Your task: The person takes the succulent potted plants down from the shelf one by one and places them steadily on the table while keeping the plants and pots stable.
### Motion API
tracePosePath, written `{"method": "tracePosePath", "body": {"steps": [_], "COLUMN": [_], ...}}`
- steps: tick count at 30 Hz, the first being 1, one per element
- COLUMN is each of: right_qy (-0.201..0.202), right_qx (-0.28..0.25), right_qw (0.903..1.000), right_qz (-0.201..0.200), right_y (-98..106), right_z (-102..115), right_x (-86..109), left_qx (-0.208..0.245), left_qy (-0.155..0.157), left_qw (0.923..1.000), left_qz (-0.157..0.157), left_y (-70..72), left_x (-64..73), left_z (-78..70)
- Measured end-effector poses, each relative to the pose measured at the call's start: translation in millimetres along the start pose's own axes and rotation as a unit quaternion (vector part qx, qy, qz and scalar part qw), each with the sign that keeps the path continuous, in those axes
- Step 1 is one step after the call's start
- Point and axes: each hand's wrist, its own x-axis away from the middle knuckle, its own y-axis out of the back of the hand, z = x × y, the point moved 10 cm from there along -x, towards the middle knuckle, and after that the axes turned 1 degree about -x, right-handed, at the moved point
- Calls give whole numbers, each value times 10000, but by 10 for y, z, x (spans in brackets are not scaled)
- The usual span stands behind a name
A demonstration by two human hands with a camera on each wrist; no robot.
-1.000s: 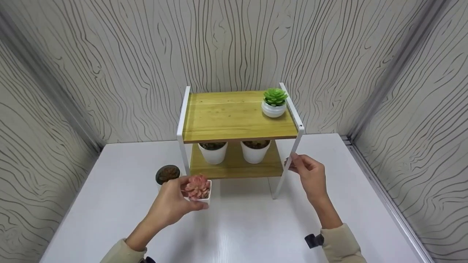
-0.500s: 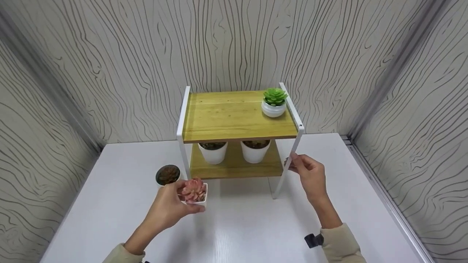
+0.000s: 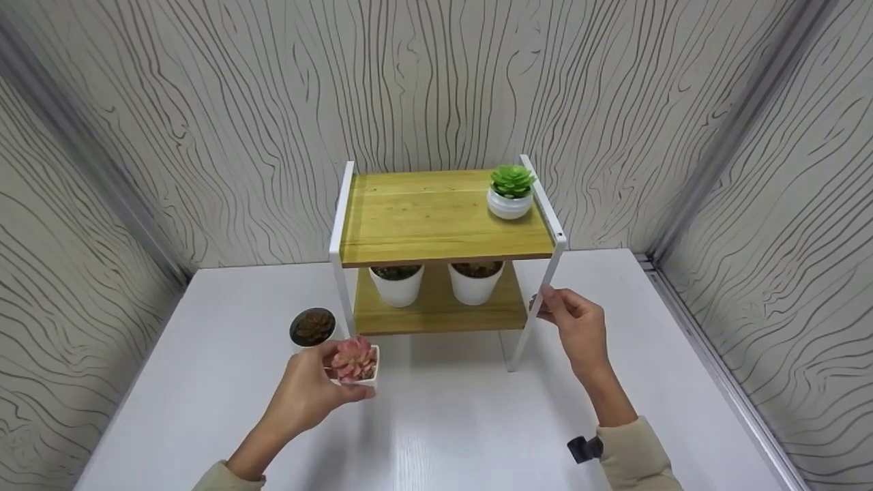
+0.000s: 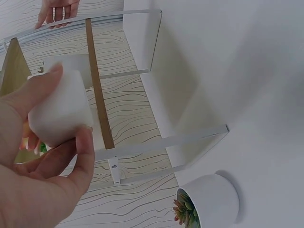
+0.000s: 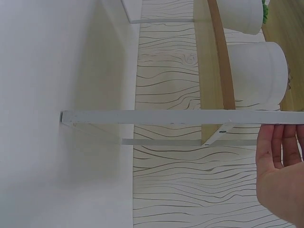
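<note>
My left hand [image 3: 307,392] pinches a small white square pot [image 4: 61,111] between thumb and fingers. It bears a pink succulent [image 3: 354,359] and is held in front of the left front leg of a two-tier plant shelf [image 3: 430,218]. In the left wrist view the pot's smooth wall faces the camera, and its plant is mostly hidden. At the shelf's other side my right hand [image 3: 580,334] holds the white right front leg [image 3: 522,344], its fingertips partly behind it. A green succulent in a white pot [image 3: 509,206] stands at the top board's right end.
Two white pots, a left one [image 3: 399,290] and a right one [image 3: 475,286], stand on the lower board [image 3: 440,320]. A round pot with a reddish-green succulent [image 3: 314,327] stands on the white table [image 3: 225,354], left of the shelf. Patterned wall panels [image 3: 436,82] enclose the table.
My left hand has drawn the pink succulent's pot a little to the left and towards me, away from the shelf. The right hand stays on the shelf leg.
</note>
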Motion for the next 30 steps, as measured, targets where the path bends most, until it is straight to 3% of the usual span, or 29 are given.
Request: {"method": "tracePosePath", "body": {"steps": [13,24,30], "right_qy": [45,66,5], "right_qx": [36,-30,-4], "right_qw": [10000,9999,10000], "right_qz": [43,73,-13], "right_y": [-4,-12,-4], "right_z": [-1,1,-9], "right_x": [3,8,3], "left_qx": [-35,-132,-142], "left_qy": [468,448,595], "left_qw": [9984,9977,9967], "left_qz": [-307,-492,-535], "left_y": [80,115,99], "left_x": [39,71,66], "left_z": [264,439,524]}}
